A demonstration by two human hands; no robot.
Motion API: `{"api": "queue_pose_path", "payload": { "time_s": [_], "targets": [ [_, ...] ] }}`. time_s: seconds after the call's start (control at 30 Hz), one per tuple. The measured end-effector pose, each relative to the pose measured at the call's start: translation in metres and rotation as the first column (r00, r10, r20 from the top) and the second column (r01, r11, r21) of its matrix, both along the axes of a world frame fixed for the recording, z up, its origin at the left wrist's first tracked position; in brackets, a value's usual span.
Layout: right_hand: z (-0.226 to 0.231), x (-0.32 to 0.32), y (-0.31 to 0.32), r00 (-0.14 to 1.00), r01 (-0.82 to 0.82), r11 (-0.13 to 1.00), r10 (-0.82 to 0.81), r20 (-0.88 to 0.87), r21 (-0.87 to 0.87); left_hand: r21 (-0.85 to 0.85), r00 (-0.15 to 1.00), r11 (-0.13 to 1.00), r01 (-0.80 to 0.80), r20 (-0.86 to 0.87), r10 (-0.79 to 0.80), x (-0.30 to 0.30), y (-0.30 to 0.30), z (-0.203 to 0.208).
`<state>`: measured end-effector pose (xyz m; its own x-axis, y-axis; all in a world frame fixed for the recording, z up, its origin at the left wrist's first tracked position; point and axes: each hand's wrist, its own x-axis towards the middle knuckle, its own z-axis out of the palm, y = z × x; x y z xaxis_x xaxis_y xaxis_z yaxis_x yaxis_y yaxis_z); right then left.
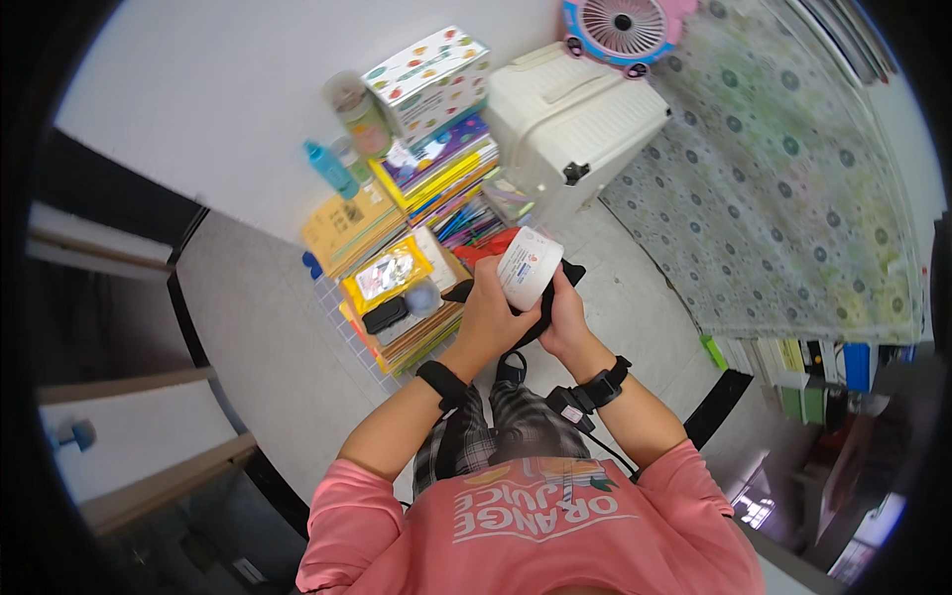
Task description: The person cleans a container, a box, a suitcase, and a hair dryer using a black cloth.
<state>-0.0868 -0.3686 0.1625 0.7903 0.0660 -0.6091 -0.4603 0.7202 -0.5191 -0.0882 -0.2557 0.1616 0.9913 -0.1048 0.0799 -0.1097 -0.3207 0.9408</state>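
Note:
A white round tub [529, 266] with a printed label is held up in front of me, tilted on its side. My left hand [490, 314] wraps around its lower left side. My right hand [564, 317] grips it from the right and below. Something black [570, 273] shows behind the tub under my hands. Both wrists wear black bands. Just left of my hands lies a stack of books topped by a yellow pouch [387, 276], a black case [385, 314] and a small blue ball [423, 297].
Stacks of books [441, 169], a patterned box [428, 79], a blue bottle [329, 169] and a jar [359, 114] stand by the white wall. A white suitcase [575, 119] and a pink and blue fan [623, 30] are beyond. A patterned cloth [793, 178] hangs at right.

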Motion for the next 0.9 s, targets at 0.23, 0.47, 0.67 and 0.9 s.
{"api": "queue_pose_path", "payload": {
  "time_s": [0.23, 0.47, 0.67, 0.9],
  "targets": [
    [-0.01, 0.003, 0.014, 0.993, -0.032, 0.971, 0.058, 0.103, -0.238, 0.06, 0.915, 0.913, -0.403, 0.07, 0.398, 0.002, 0.037, -0.015],
    [0.007, 0.025, 0.033, 0.935, -0.348, 0.926, 0.331, 0.128, 0.149, -0.57, 0.871, 0.784, -0.246, -0.485, -0.079, -0.006, 0.074, 0.014],
    [0.003, 0.011, 0.087, 0.921, -0.387, 0.915, 0.379, 0.088, 0.116, 0.279, 0.971, 0.93, -0.238, 0.041, 0.236, -0.023, 0.115, -0.007],
    [0.015, -0.003, 0.115, 0.872, -0.479, 0.854, 0.437, 0.219, 0.203, 0.155, 0.929, 0.938, -0.311, -0.16, 0.334, -0.05, 0.139, 0.027]
  ]
}}
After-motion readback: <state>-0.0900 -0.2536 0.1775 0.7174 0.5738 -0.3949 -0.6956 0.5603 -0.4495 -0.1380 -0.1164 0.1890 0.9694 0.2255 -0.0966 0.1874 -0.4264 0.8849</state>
